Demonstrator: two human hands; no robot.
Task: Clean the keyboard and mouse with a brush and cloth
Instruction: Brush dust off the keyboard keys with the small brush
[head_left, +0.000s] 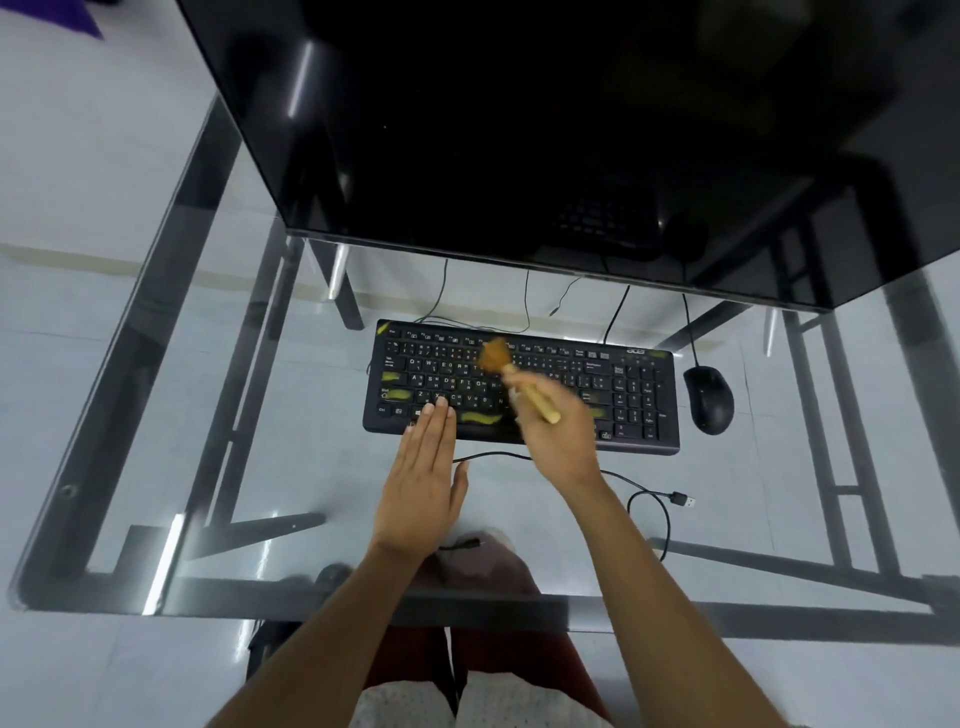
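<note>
Brushing was under way in the head view: the right hand (553, 434) was closed around a brush (519, 376) with a pale wooden handle, its tan bristles blurred over the upper middle rows of the keyboard (519, 387). The left hand (423, 478) lay flat, fingers straight and together, holding nothing, its fingertips resting on the keyboard's near edge beside the space bar. Yellowish smears showed on several keys and on the top corners, so by my judgement much of the keyboard was left to clean. The mouse (708, 399), smooth, rounded and black, sat just right of the keyboard and looked untouched; no cloth was visible. The keyboard was a flat black plastic slab on a glossy glass table (156, 415) with a dark metal frame. A thin black cable (657, 501) with a plug curled near the right wrist.
</note>
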